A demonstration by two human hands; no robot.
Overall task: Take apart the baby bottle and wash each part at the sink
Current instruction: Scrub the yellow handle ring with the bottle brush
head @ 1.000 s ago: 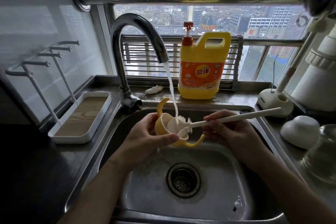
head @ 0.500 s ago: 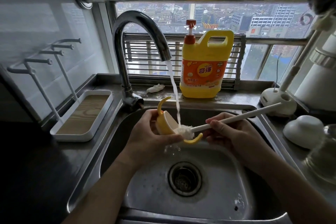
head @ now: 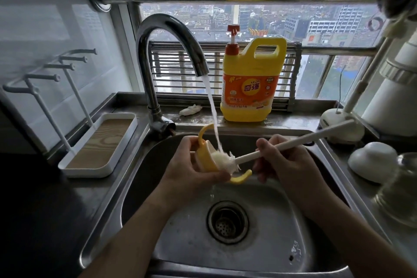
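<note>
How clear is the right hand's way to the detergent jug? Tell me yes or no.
Likely yes, once freed: the right hand grips the brush. The detergent jug stands on the ledge behind the sink, with nothing between them.

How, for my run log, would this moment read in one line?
left hand holds collar | right hand holds brush | brush in collar | tap running

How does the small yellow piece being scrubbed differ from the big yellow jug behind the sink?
The handled collar is held on its side in the left hand under running water; the detergent jug stands upright, untouched, on the ledge. The collar is plain with two open curved handles; the jug has an orange label, a red pump and one closed handle. Both are yellow.
</note>
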